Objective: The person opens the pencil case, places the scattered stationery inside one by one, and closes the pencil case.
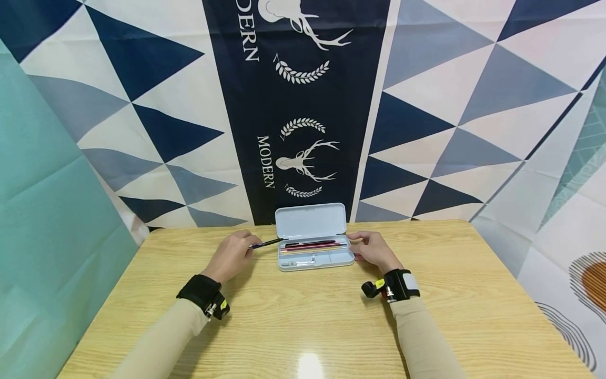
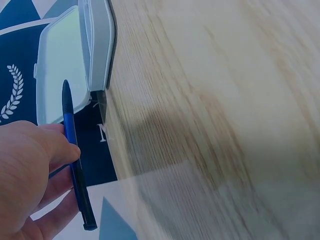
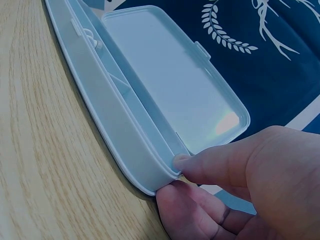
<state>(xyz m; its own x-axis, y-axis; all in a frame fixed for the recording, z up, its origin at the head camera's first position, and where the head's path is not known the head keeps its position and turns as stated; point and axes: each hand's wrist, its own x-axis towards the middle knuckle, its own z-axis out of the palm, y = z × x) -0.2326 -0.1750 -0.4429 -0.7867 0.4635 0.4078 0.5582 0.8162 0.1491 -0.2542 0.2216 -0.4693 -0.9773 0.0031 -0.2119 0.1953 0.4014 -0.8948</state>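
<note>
A light blue pencil case [image 1: 338,257] stands on the table with its lid [image 1: 311,221] raised toward the wall. My left hand [image 1: 231,256], just left of the case, pinches a blue pen [image 2: 69,131] with a black tip and black end between thumb and fingers. In the head view, the pen's tip reaches the case's left back corner. At the other end, my right hand [image 3: 260,175] grips the case's end wall, thumb over the rim and fingers outside. Several thin pencils and pens [image 1: 312,246] lie in the back compartment; a small whitish tool [image 1: 303,262] lies in front.
The wood-grain table [image 1: 284,316] meets a patterned cloth wall [image 1: 303,105] close behind the case. A teal cloth [image 1: 47,210] hangs along the left side, and more patterned cloth [image 1: 558,247] hangs on the right.
</note>
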